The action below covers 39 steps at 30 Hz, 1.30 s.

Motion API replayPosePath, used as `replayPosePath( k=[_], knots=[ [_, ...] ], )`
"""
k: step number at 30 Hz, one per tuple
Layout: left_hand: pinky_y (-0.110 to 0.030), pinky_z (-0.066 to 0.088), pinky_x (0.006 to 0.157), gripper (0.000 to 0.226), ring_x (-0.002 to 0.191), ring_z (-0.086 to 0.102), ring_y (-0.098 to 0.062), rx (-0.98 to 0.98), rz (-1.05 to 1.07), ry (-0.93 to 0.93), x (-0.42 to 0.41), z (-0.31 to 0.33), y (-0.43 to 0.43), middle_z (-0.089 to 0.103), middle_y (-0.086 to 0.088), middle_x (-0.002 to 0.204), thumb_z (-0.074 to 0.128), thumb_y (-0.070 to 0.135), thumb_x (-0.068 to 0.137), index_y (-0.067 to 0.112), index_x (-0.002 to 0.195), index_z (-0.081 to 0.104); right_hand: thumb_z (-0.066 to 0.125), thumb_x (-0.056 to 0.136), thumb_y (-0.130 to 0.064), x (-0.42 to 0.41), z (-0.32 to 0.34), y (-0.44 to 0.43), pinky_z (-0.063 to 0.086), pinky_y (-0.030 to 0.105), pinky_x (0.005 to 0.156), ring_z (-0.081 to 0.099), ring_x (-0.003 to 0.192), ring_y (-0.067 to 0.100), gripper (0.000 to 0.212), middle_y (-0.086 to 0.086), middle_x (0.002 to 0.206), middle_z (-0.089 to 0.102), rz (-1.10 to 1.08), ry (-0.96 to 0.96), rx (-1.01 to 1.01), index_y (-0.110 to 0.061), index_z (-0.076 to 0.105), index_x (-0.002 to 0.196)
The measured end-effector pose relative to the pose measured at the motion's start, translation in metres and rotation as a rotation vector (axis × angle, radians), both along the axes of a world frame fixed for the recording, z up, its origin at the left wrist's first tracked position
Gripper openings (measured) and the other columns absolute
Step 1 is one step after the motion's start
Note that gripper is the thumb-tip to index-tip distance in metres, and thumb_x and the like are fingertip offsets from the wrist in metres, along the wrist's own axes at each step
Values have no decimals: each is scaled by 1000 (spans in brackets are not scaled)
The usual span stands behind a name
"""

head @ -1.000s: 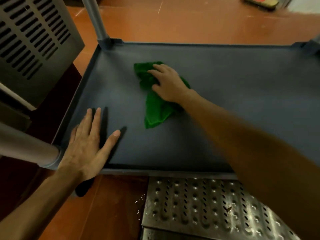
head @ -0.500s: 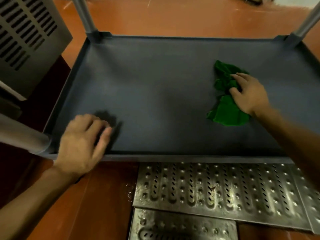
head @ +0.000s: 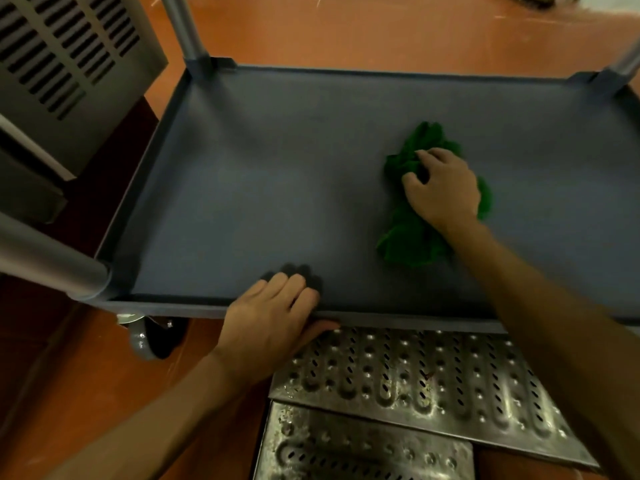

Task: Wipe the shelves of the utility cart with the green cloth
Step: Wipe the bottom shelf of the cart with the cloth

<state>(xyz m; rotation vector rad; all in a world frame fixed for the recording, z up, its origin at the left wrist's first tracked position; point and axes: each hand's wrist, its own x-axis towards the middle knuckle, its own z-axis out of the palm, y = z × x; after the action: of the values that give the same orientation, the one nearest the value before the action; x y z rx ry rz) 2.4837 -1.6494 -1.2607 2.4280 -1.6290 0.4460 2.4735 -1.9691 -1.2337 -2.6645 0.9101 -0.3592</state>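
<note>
Nearest: perforated metal grates (head: 415, 382) on the floor below the cart's near edge. Left hand (head: 273, 317) clamped over the near rim of the cart shelf (head: 259, 188), left of middle, fingers curled inside, thumb outside. Right hand (head: 441, 187) on green cloth (head: 405, 240), fingers curled into bunched fabric, right of shelf centre. Upright post (head: 180, 26) at far left corner.

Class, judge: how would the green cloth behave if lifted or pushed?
The green cloth lies in crumpled folds, so it probably droops when lifted. Bunched under the right hand, it likely slides and rumples on the smooth shelf.
</note>
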Motion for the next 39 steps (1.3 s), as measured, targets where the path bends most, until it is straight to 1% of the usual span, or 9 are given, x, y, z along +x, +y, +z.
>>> replayPosePath(
  k=[4,9,14,19,23,27,31,35,39],
  knots=[
    [-27,37,58,41,66,48,-14,-8,-2,-7,1,1,0,53,2,76,57,60,93,20,81,58,46,83,-43,49,-1,73,34,38,110,47,131,28,59,8,142,53,205,-33,12,-16,58,134],
    [-29,34,60,46,67,49,-18,-49,-26,-87,3,0,1,54,0,75,48,58,98,18,78,58,55,85,-40,70,-4,172,35,40,109,48,128,24,50,0,139,55,664,-66,26,-23,59,133],
    [-31,39,59,47,67,51,-19,-38,-36,-61,0,-2,4,52,-1,75,41,59,100,19,78,52,56,84,-24,37,2,132,30,42,113,43,135,24,56,5,146,49,900,24,83,-21,52,140],
    [-28,35,60,47,67,48,-17,-41,-9,-14,-1,2,4,50,1,75,45,60,96,18,78,56,60,80,-18,-38,2,61,27,38,116,38,139,20,62,-1,147,46,739,39,84,-27,50,140],
    [-27,37,57,44,63,46,-15,-54,-7,82,-4,3,3,50,4,74,47,59,96,20,79,59,62,90,-17,-56,-3,18,29,47,116,33,140,25,57,2,150,41,425,-33,69,-22,45,144],
    [-24,35,54,41,62,44,-12,-83,-22,134,-2,3,3,50,7,73,52,59,93,22,77,60,55,93,-25,-27,-8,4,36,47,112,37,137,27,53,4,148,43,252,-61,-8,-21,43,145],
    [-26,38,52,41,62,44,-11,-114,-12,164,-4,2,1,49,7,72,55,60,92,22,75,59,54,90,-26,20,-8,-16,39,48,108,45,129,36,54,15,143,47,92,-92,-21,-12,47,141],
    [-24,32,57,42,63,44,-12,-86,-4,135,-4,3,0,49,5,72,57,60,92,22,75,57,47,92,-33,65,-9,-10,30,48,113,38,135,37,56,17,146,42,-101,-49,-18,-10,42,143],
    [-21,25,61,41,63,43,-12,-63,24,107,-1,5,-4,50,5,73,57,60,92,22,76,56,45,94,-34,90,-4,14,24,47,117,33,139,35,58,16,150,38,-51,3,-17,-11,38,147]
  ],
)
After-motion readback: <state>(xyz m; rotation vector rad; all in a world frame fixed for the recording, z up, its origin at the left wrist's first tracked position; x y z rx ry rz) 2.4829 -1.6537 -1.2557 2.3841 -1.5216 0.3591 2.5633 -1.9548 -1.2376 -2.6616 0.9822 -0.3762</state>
